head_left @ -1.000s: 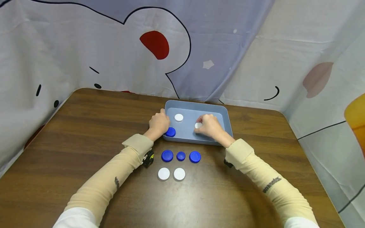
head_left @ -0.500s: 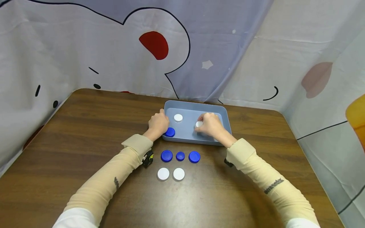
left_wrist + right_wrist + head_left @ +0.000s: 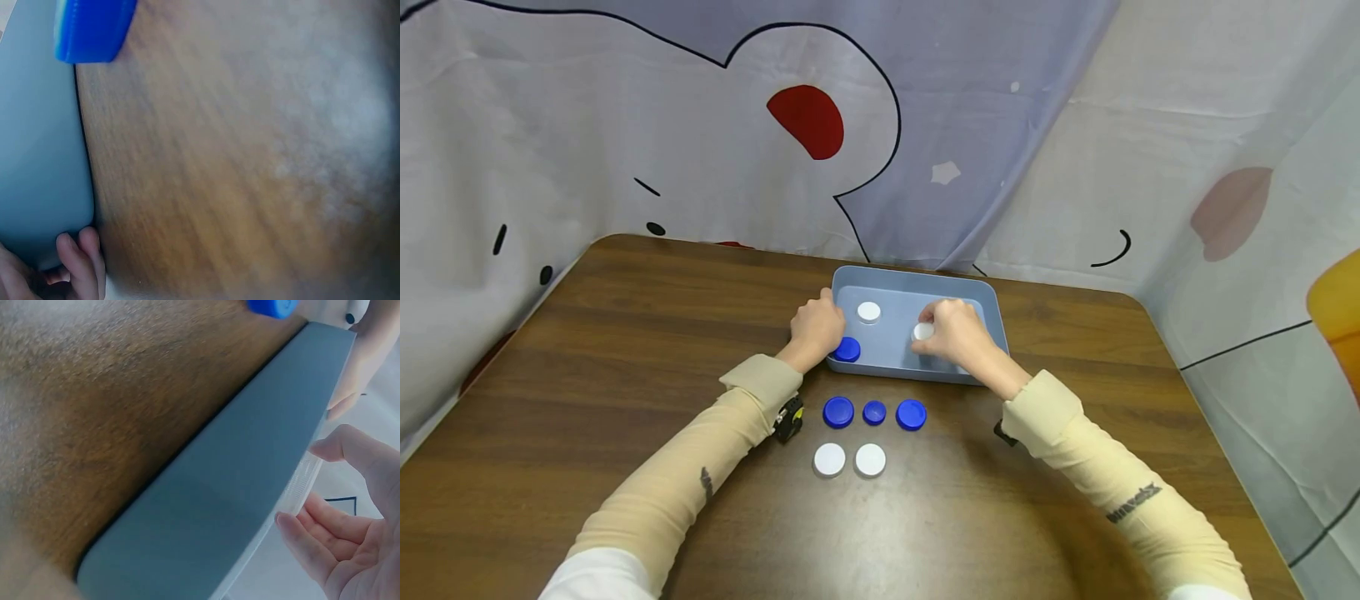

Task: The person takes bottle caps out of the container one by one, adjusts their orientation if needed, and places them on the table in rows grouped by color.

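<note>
Only my right forearm (image 3: 1097, 475) has shifted, swinging slightly outward; my left hand (image 3: 817, 329) has stayed at the tray (image 3: 895, 287). Thumb and fingertips of my right hand (image 3: 958, 329) are clamped on opposite edges of a white cap (image 3: 922, 332), whose ribbed side probably gives them purchase. That cap is within the tray's outline, right of its middle; whether its underside touches the floor, I cannot tell. My left fingers are curled on the tray's left end wall, I judge to keep it from sliding. Just beside them, in the near left corner, sits a blue cap (image 3: 847, 350); a second white cap (image 3: 868, 312) lies farther back. Outside the near wall, three blue caps (image 3: 838, 412) form one row and two white caps (image 3: 829, 460) another, closer to me: grouped by colour, it seems, within easy reach.
</note>
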`<act>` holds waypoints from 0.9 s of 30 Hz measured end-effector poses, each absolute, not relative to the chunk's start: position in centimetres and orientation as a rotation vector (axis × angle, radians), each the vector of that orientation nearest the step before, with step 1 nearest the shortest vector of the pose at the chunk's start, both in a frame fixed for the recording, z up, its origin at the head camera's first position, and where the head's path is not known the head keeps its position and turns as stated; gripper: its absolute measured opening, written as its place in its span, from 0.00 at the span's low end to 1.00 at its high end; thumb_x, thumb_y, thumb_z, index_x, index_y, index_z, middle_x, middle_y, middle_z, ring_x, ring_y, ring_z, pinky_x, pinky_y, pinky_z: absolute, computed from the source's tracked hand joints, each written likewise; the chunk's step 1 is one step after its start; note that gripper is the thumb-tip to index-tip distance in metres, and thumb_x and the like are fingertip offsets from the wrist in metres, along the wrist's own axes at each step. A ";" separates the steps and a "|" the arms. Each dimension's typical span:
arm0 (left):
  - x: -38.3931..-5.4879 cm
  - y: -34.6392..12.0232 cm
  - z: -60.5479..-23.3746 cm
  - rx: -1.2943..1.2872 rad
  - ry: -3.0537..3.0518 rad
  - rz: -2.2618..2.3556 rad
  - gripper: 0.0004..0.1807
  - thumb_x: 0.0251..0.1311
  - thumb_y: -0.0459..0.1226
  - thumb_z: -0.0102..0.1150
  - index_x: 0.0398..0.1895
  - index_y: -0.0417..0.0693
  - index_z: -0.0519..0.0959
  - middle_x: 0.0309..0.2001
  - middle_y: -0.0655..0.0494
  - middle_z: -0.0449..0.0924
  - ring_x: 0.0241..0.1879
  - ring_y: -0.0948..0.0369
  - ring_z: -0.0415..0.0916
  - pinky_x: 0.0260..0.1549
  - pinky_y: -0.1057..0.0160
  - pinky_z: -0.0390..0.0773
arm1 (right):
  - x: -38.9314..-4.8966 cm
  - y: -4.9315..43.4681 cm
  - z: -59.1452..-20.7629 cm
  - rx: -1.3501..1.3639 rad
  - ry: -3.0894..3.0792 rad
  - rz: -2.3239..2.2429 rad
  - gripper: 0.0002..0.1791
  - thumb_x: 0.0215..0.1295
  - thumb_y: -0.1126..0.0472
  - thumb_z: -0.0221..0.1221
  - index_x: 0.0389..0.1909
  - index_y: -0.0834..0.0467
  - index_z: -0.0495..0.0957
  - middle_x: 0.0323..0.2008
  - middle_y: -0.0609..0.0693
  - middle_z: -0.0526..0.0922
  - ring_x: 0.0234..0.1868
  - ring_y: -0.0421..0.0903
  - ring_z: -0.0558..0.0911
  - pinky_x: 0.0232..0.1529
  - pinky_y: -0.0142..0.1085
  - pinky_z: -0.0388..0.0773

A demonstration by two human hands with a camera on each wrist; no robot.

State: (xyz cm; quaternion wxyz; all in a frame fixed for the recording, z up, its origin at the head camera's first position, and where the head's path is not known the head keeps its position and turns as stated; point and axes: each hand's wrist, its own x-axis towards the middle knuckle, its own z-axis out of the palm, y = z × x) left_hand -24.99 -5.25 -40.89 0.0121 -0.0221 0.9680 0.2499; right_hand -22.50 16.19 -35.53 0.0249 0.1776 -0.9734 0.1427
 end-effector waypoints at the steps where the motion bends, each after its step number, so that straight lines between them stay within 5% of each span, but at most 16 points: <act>1: -25.0 -5.3 -40.9 -0.070 3.017 0.779 0.17 0.71 0.40 0.39 0.54 0.37 0.67 0.47 0.33 0.79 0.46 0.40 0.80 0.41 0.44 0.79 | -22.3 16.2 -35.4 0.552 -3.009 0.443 0.19 0.44 0.54 0.69 0.37 0.62 0.84 0.35 0.54 0.87 0.35 0.49 0.82 0.40 0.42 0.78; 27: -25.0 -5.3 -40.9 -0.062 3.029 0.782 0.17 0.71 0.39 0.39 0.55 0.37 0.67 0.44 0.33 0.80 0.44 0.40 0.80 0.39 0.44 0.80 | -16.9 16.3 -34.1 0.661 -2.920 0.513 0.16 0.41 0.57 0.68 0.33 0.60 0.83 0.28 0.49 0.85 0.24 0.45 0.78 0.27 0.36 0.76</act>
